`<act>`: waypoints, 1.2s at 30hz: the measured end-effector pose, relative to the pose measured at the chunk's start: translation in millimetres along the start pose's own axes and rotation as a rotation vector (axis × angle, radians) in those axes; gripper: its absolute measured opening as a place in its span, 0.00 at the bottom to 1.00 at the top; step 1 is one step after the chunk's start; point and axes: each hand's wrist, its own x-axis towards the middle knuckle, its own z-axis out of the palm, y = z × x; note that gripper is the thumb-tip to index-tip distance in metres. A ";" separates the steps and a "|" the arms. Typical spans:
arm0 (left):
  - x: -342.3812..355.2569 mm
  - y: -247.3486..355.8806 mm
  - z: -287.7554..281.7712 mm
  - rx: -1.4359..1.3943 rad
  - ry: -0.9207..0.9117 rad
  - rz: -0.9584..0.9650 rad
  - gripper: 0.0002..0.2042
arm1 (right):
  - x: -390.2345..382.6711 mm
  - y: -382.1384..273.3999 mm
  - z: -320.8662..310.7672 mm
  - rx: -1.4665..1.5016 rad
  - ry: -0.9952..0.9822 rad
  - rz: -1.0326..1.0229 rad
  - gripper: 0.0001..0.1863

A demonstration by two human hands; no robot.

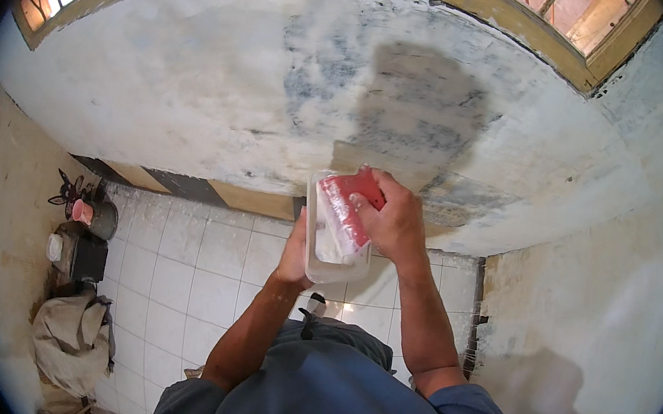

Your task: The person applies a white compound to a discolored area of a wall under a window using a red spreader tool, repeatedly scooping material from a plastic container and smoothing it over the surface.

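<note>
My left hand (293,253) holds a white rectangular plastic tub (334,273) from its left side and underneath, in front of my chest. Inside the tub is some white paste (328,245). My right hand (397,221) grips a red putty scraper (346,200) with its fingers wrapped round the top end. White paste smears the scraper's face, and its lower edge dips into the tub. Straight ahead stands a wall (200,69) patched with white filler, with grey-blue blotches showing through. My shadow falls on it.
Wooden-framed windows (588,69) with metal grilles run above the wall. White floor tiles (180,247) lie below. At the left stand a dark bucket (105,220) with a pink scoop (82,212), a black box (89,257) and a draped beige cloth (71,341). Another wall (580,317) closes the right side.
</note>
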 end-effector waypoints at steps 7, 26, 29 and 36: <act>5.6 7.1 -0.1 -0.089 0.024 0.134 0.33 | -3.2 8.9 4.4 0.092 0.053 -0.026 0.22; 14.8 5.7 -2.8 -0.086 0.013 0.179 0.30 | -7.2 43.6 25.8 0.246 0.147 0.047 0.20; 14.8 8.7 3.0 -0.074 0.048 0.155 0.34 | -6.2 54.7 30.0 0.291 0.165 0.106 0.20; 21.6 -1.5 2.9 0.047 -0.003 0.173 0.29 | -16.1 42.2 47.3 0.382 0.137 0.097 0.16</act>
